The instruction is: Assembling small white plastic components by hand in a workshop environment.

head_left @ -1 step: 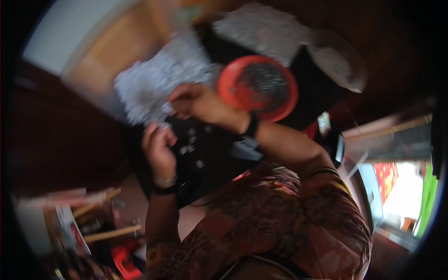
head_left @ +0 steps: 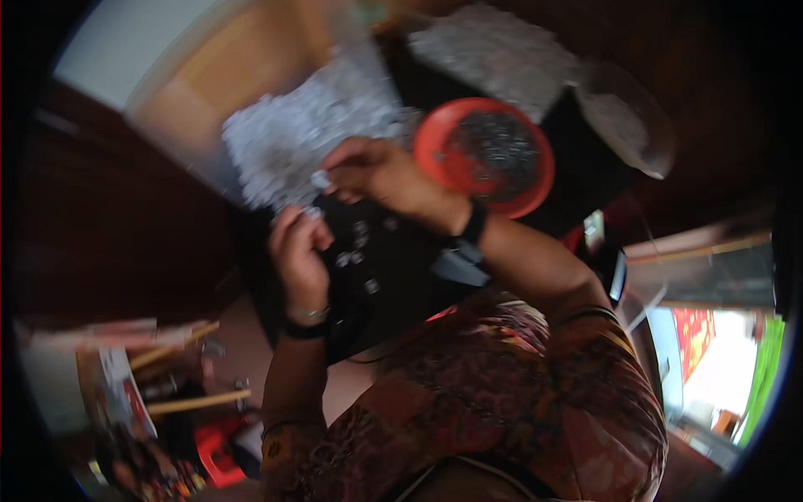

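My right hand (head_left: 378, 178) pinches a small white piece (head_left: 320, 179) between thumb and fingertips, just in front of a heap of small white pieces (head_left: 288, 138). Close by on its left, my left hand (head_left: 299, 261) has its fingers curled, with another whitish bit (head_left: 312, 212) at the tips. Motion blur hides the exact kind of these pieces. Several loose clear or white pieces (head_left: 358, 257) lie on the black tabletop (head_left: 410, 276) between my hands and my body. To the right of my right hand stands an orange-red bowl (head_left: 431, 155) with many small dark metal parts (head_left: 498, 146) in it.
A second whitish heap (head_left: 493, 58) lies behind the bowl, and a clear container (head_left: 661, 155) with white contents is at the far right. A grey-blue object (head_left: 458, 266) sits under my right wrist. Lower left are wooden bars (head_left: 201, 402) and a red item (head_left: 219, 456).
The whole view has shifted, so the table things and both hands appear farther right. My hands keep nearly the same pose beside the white heap.
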The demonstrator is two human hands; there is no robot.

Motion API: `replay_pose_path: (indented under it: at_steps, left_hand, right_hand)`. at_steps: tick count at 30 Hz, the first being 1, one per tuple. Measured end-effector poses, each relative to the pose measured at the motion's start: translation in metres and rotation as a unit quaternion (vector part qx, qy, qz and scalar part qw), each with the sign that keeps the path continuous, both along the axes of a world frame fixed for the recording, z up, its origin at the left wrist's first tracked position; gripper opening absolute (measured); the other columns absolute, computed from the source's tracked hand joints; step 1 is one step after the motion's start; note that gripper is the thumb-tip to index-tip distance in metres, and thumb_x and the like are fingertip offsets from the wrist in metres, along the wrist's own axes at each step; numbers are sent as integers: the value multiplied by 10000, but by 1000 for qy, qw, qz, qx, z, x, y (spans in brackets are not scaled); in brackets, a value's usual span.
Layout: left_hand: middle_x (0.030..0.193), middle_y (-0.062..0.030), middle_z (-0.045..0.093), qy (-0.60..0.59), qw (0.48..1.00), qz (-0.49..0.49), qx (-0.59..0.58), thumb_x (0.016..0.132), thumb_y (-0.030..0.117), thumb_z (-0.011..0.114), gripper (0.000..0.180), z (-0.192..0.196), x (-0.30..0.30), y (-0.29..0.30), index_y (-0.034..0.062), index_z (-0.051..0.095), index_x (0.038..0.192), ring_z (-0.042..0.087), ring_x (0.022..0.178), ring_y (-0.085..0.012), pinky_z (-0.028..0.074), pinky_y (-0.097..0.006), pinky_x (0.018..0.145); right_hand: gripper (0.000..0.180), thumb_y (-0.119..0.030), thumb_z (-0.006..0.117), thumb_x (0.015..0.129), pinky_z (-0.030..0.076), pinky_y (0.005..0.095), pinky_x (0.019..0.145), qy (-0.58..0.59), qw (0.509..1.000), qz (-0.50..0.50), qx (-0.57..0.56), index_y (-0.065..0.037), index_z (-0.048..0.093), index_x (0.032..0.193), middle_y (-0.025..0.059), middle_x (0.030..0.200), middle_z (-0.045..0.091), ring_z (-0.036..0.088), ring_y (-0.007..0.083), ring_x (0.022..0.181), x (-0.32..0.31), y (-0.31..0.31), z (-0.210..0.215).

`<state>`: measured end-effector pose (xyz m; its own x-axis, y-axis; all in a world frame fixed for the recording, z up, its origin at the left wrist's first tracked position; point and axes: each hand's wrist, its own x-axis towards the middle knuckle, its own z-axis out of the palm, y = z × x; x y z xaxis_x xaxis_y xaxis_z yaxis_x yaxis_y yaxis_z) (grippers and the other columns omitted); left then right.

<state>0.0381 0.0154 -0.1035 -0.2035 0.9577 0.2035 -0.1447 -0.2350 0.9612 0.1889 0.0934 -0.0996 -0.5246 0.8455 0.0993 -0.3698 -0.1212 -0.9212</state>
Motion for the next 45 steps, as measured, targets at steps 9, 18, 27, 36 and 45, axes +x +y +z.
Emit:
replay_pose_path:
  at_steps: [9,18,27,36,45]
  left_hand:
    - [630,8,488,44,998,28,-19,839,112,519,125,-2,-12,-8,19,526,755,447,536,-55,334,-193,496]
    - [591,13,460,60,998,10,-27,846,123,519,176,-1,-10,-6,27,502,699,419,516,-49,316,-204,480]
    - [591,10,454,62,998,2,-24,845,107,512,177,-2,-10,-6,15,496,694,406,519,-50,316,-204,476]
    - [599,16,448,105,994,-4,-30,852,90,512,168,0,-10,-5,11,496,705,395,523,-45,314,-200,476]
    - [610,24,462,83,996,18,-17,875,119,522,166,1,-12,-7,9,533,751,400,543,-34,293,-184,485]
  right_hand:
    - [149,-97,625,835,436,182,589,-24,998,50,7,-21,610,962,14,788,633,545,53,669,-12,-8,4]
    - [132,-86,587,864,447,194,654,-61,997,46,18,-10,607,970,18,803,624,538,60,692,-10,-10,8]
    - [126,-66,592,852,443,197,644,-82,995,26,55,-11,611,964,18,789,624,533,58,688,-10,-11,5]
    - [108,-44,604,843,429,190,645,-141,976,-7,163,-14,630,943,-19,785,604,517,30,716,-10,-16,8]
    - [162,-36,642,806,442,189,667,-116,976,25,181,-30,617,965,-25,799,599,524,29,726,-11,-22,14]
